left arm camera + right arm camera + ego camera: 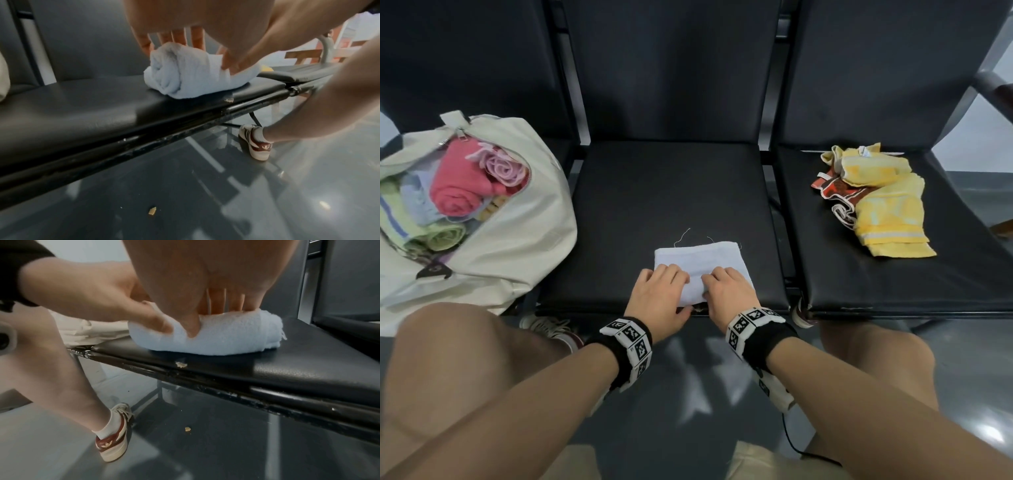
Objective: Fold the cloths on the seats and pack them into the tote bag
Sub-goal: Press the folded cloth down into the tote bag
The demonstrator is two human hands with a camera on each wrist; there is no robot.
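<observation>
Now | tote bag (524, 219): rolled cloths (453, 197) inside | both hands (690, 294) gripping white cloth (709, 260)

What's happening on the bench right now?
The left hand and right hand are rolling a white cloth at the front of the middle seat, fingers curled over the roll. The tote bag to the left already holds rolled cloths. A yellow cloth and a patterned cloth lie unfolded on the right seat.
</observation>
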